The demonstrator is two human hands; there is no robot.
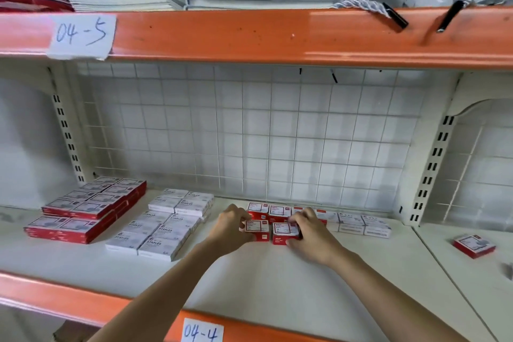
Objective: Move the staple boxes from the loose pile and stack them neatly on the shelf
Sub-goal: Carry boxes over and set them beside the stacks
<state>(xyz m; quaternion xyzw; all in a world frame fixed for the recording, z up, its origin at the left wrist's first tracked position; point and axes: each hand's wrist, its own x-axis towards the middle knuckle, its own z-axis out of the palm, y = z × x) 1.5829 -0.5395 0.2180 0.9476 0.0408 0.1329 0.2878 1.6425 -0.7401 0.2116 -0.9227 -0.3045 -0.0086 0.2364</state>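
1. We curl our left hand (231, 226) around one red staple box (257, 226) and our right hand (308, 233) around its neighbour (286, 230), mid-shelf (347, 272).
2. Small, stiff cardboard, probably dense; we pinch the short sides, squaring edges against the red boxes behind (268, 209).

staple boxes (257, 226): red sides, white label tops
flat packs (83, 209): red with grey-white tops
STAPLES boxes (166, 226): white, dark lettering
shelf (277, 280): off-white
shelf beams (249, 36): orange
tags (80, 35): white, blue handwriting
back grid (249, 133): white wire squares
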